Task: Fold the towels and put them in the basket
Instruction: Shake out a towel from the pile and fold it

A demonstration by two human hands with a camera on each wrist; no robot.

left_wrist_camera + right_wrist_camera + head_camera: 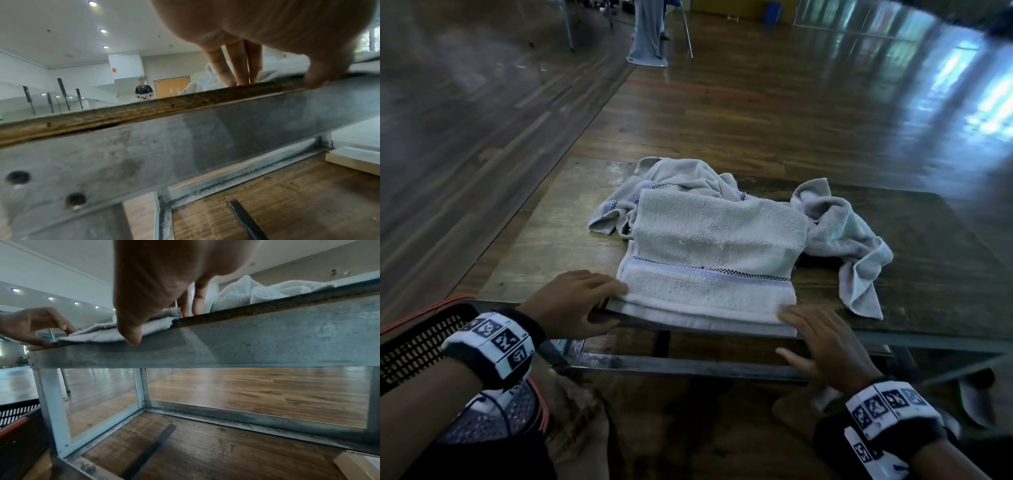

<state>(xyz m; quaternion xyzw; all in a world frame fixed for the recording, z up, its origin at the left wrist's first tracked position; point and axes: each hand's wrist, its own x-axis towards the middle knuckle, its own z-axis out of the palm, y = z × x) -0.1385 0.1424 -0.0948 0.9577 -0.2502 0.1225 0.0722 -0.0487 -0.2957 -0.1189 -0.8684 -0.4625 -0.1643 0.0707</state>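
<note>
A folded pale grey towel [715, 246] with a blue stripe lies at the front edge of the low wooden table [534, 240]. My left hand [616, 306] rests its straight fingers on the towel's near left corner, with the thumb against the table edge [275, 81]. At the near right corner my right hand [784, 332] presses flat fingers on the towel, its thumb down in front of the towel's edge [164, 324]. Behind it lie two crumpled towels, one at the back left [674, 174] and one at the right [849, 240]. A black perforated basket [414, 346] stands at my lower left.
An orange cable [431, 308] runs by the basket. The table has a grey metal apron [185, 146] and frame. A flat box [359, 465] lies on the wooden floor beneath. A person [144, 91] stands far off across the room; chair legs [686, 31] stand at the back.
</note>
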